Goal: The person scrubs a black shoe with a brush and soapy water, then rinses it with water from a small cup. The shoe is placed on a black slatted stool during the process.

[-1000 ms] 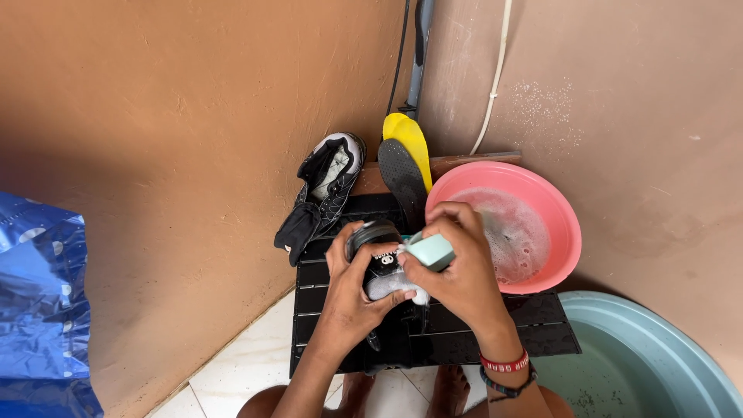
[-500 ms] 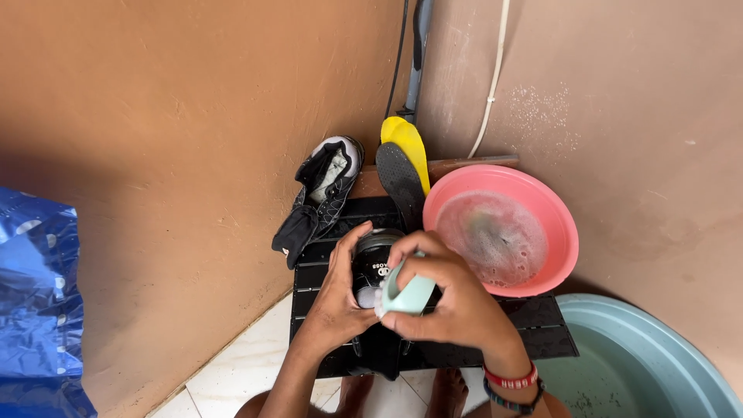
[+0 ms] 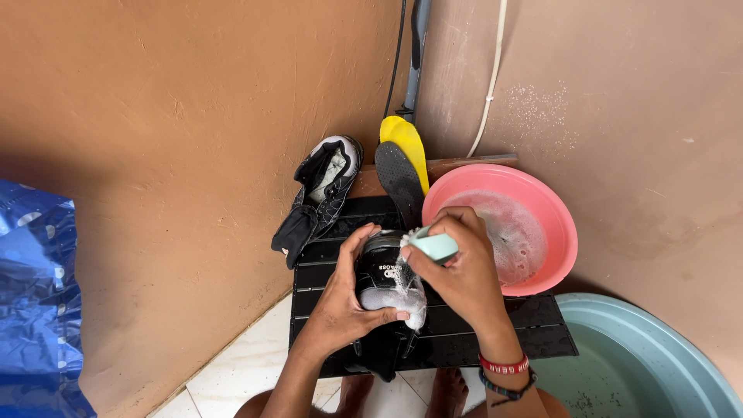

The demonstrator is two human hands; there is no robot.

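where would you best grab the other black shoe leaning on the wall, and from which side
Probably at the open collar of the black shoe, coming from the right, the stool side. It leans toe-up against the wall, so the left is blocked and its opening faces out, with a rim to pinch.

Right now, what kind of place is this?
Probably a home washing corner, perhaps outdoors: bare plastered walls meet over a tiled floor. A pink basin of soapy water and a larger pale green tub sit by a black slatted stand, where hands scrub a sudsy black shoe.
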